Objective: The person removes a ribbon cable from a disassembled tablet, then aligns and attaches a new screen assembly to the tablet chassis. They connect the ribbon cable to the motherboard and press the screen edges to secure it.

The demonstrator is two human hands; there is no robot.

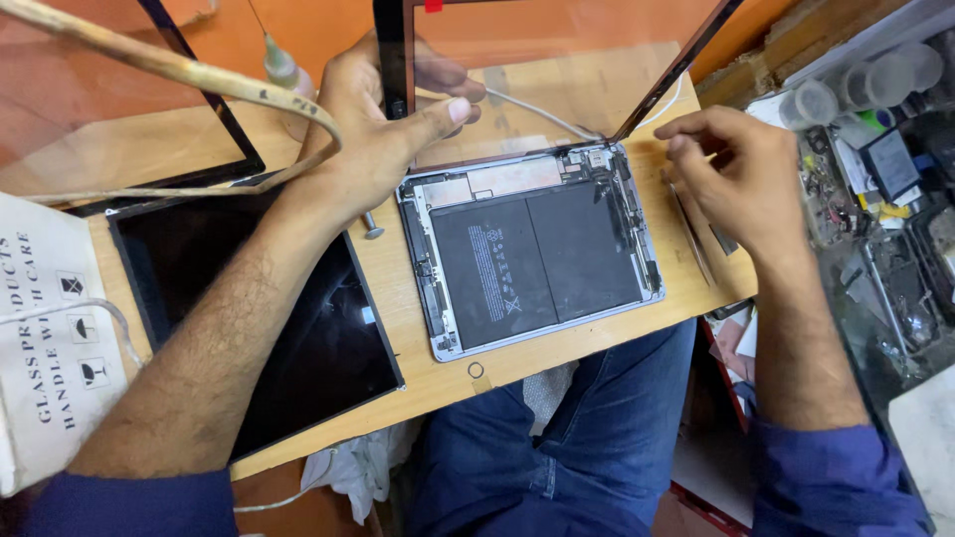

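Two hands: left hand (373, 134) grips one glass panel (557, 60); right hand (736, 179) beside one tablet (532, 254).

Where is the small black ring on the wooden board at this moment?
In the head view, the small black ring lies on the wooden board near its front edge, just below the opened tablet and right of the dark screen panel.

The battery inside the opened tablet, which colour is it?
Black battery, best seen in the head view.
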